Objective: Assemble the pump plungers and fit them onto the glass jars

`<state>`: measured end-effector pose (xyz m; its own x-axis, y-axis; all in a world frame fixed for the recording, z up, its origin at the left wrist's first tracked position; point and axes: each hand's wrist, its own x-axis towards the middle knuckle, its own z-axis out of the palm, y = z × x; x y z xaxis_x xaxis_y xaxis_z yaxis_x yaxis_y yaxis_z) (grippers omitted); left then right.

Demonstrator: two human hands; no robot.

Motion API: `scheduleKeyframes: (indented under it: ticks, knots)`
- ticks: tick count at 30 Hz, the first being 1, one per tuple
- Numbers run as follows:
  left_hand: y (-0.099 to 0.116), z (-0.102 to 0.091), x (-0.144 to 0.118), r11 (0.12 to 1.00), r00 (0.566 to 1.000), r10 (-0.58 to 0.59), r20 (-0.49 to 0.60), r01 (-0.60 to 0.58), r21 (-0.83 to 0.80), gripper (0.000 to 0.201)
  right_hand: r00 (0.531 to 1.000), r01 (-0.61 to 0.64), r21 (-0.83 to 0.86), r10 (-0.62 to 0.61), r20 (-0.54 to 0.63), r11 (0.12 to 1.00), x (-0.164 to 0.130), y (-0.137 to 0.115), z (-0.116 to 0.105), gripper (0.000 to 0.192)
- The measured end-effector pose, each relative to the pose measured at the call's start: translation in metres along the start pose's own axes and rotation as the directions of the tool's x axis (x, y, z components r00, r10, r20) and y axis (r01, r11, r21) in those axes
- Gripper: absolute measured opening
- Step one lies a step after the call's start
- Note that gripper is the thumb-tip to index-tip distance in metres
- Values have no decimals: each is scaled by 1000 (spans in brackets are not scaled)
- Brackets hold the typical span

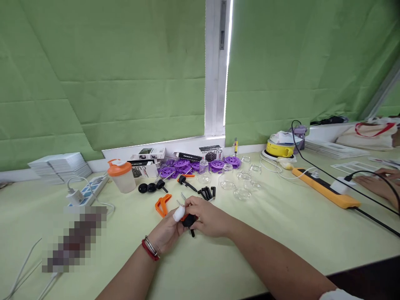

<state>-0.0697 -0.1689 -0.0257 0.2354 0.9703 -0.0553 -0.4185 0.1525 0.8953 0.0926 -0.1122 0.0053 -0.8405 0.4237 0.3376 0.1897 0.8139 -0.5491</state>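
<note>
My left hand (171,228), its thumb tipped in white wrapping, and my right hand (210,216) meet low over the table. Between them they grip a round black part with a metal rod (188,221); a bit of orange shows at its edge, and the fingers hide much of it. Just beyond my left hand lie orange angled brackets (163,205). Short black tubes (206,193) rest past my right hand. Farther back are black round knobs (151,187) and a black-and-orange piece with a black handle (186,182).
Purple wheel-shaped parts (183,166) are heaped before printed boxes (145,168). Clear glass cups (227,177) stand right of them. An orange-lidded shaker (123,177) and a power strip (95,189) are leftward. An orange power strip (325,189) and another person's hand (379,183) are rightward.
</note>
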Motion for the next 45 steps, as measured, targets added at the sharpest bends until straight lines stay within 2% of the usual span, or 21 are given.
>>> scheduleKeyframes:
  ticks: [4,7,10,12,14,16,17,18,19,20,22,24,27,31,40,45]
  knots:
    - [1,2,-2,944,995,11,99,-43,328,40,989,128,-35,-125,73,991,0,4,-1,23]
    - [1,4,0,852,994,41,104,-89,516,29,969,232,-60,-225,104,971,2,10,7,27]
    - [-1,1,3,833,1000,-1,23,-12,553,19,959,281,-100,-275,65,955,6,17,13,25]
    - [-1,-3,5,863,999,6,-42,16,505,19,953,285,-132,-295,-63,949,8,24,10,23]
    - [0,-9,7,897,990,60,-131,4,442,22,936,180,-148,-215,-280,973,9,33,2,20]
    - [1,-14,10,920,960,118,-253,-10,391,26,874,-65,-115,0,-487,991,9,45,-6,15]
    - [2,-16,12,928,941,139,-310,-14,372,27,831,-209,-90,129,-542,974,9,52,-8,14]
    - [3,-19,13,934,922,154,-355,-19,356,29,800,-338,-74,245,-547,938,9,58,-8,15]
    - [4,-20,13,939,906,165,-389,-23,343,30,794,-432,-82,335,-508,898,8,64,-7,16]
    - [5,-22,14,942,893,172,-416,-26,334,30,810,-481,-122,387,-441,868,9,70,-3,17]
    - [6,-23,14,939,870,193,-454,-28,344,32,857,-496,-259,417,-304,829,10,77,7,18]
    - [6,-24,15,925,853,220,-472,-29,379,32,876,-481,-375,424,-229,792,14,81,17,20]
    - [4,-25,15,913,853,239,-463,-35,407,32,870,-491,-436,444,-212,754,20,82,28,22]
    - [0,-28,18,930,873,217,-437,-49,364,31,864,-501,-460,455,-216,733,25,82,32,23]
    - [0,-24,16,947,880,197,-433,-57,315,31,865,-496,-492,454,-213,715,29,79,33,26]
    - [-1,-26,17,965,872,200,-447,-97,242,33,861,-501,-482,471,-194,718,28,74,28,20]
